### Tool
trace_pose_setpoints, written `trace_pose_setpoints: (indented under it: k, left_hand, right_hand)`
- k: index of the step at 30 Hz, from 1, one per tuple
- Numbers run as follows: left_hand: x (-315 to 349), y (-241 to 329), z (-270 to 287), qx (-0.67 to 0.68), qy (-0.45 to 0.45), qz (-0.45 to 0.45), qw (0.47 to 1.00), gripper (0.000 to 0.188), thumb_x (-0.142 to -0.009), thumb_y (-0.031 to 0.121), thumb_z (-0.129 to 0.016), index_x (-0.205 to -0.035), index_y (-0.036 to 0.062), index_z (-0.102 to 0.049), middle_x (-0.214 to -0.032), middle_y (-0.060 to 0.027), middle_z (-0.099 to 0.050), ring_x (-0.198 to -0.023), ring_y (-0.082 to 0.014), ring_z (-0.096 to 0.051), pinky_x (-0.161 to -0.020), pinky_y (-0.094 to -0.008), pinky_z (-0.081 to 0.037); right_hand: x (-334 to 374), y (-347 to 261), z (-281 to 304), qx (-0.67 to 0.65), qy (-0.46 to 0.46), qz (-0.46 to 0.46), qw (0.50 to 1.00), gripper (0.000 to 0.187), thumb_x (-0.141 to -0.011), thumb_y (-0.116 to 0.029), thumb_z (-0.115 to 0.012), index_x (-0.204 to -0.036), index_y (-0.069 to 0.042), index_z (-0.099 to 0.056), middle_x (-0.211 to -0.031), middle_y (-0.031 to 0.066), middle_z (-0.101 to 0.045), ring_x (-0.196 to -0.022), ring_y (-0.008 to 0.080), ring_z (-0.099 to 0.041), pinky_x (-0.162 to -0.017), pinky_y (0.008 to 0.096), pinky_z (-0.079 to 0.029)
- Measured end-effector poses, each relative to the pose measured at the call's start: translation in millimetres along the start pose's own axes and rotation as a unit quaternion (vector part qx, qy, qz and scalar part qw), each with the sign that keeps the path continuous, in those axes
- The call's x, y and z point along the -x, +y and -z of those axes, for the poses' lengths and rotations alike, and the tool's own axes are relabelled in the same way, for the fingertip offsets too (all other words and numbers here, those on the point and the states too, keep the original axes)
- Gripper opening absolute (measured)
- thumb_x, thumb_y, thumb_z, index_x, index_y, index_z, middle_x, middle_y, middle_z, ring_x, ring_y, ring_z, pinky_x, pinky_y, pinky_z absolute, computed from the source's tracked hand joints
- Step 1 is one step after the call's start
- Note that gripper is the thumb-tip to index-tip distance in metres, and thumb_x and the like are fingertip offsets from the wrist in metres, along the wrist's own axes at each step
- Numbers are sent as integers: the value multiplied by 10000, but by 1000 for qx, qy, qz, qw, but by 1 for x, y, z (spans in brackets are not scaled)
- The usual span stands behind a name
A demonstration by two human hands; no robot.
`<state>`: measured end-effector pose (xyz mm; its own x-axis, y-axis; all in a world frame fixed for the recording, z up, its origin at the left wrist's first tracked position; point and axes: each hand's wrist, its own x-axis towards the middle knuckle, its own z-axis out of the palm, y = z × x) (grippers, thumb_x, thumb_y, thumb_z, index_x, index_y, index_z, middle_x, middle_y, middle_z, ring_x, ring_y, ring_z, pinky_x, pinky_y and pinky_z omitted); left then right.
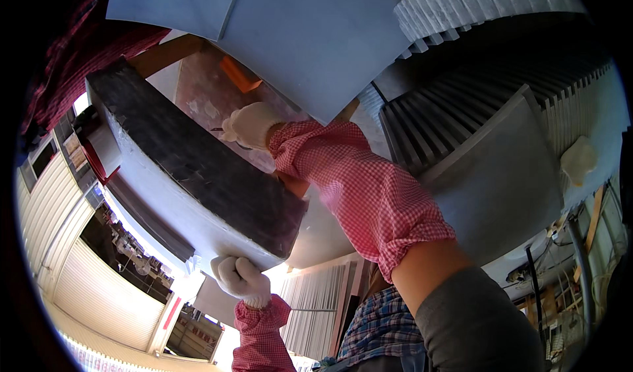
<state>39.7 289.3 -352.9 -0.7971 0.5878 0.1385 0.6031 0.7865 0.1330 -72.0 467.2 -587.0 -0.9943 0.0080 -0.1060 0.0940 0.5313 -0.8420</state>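
My right hand (254,125), in a pale knit glove and red checked sleeve, reaches over a worn reddish surface (204,95). Its fingers are closed around a thin dark item whose kind I cannot make out. Beside it slants a long block (191,154) with a dark grey face and pale sides. My left hand (240,280), gloved alike, curls its fingers at the block's near lower corner and appears to grip it. An orange piece (240,75) lies on the reddish surface, beyond my right hand.
Large grey sheets (316,36) hang over the far side. At right stands a row of dark slats (455,115) with a grey panel (494,168) in front. A pale ribbed stack (488,3) is at the upper right. Shelving and shutters (112,273) line the left.
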Motion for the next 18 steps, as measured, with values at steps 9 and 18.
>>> trace_pose_setpoints:
  k: [9,18]
  left_hand:
    - [6,-13,4,-20,-6,-2,1000,114,-897,74,-516,-788,51,-488,-793,-90,-499,-670,-254,-465,-604,-411,-404]
    - [-3,-2,2,-12,-8,-23,1000,198,-967,94,-484,-778,34,-479,-770,-83,-459,-675,-227,-442,-620,-387,-397]
  right_hand:
    - [-24,-1,-7,89,-87,107,986,221,-952,-213,-624,-1110,-149,-764,-995,92,-777,-899,326,-766,-689,481,-597]
    - [-24,-2,-17,94,-39,130,986,185,-872,-171,-653,-934,-92,-808,-862,114,-785,-813,332,-771,-629,490,-583]
